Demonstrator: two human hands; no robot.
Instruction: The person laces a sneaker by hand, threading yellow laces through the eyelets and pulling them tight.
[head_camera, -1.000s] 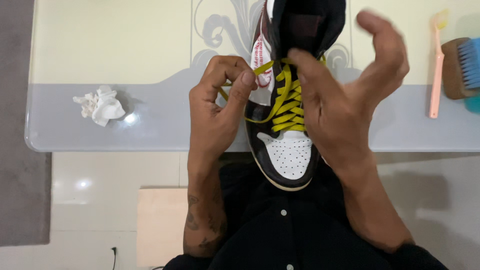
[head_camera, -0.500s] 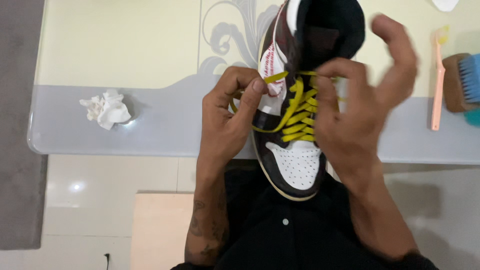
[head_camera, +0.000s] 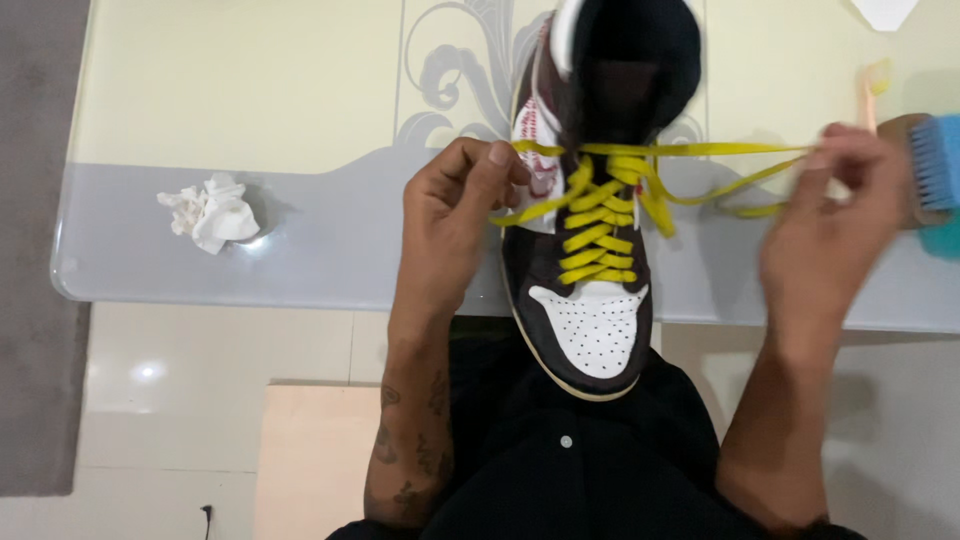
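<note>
Yellow lace on the high-top sneaker, centre frame on the table edge. My right hand pinches its end, pulled taut rightward; left hand pinches the other end. Risk: overpull drags the sneaker off the edge.

Glossy glass table; perforated leather sneaker; crumpled paper tissue.

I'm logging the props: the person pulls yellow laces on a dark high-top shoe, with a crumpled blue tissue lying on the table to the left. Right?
Not quite: the crumpled tissue is white, not blue, as the head view shows. The rest holds: yellow laces, dark high-top shoe, tissue on the table.
</note>
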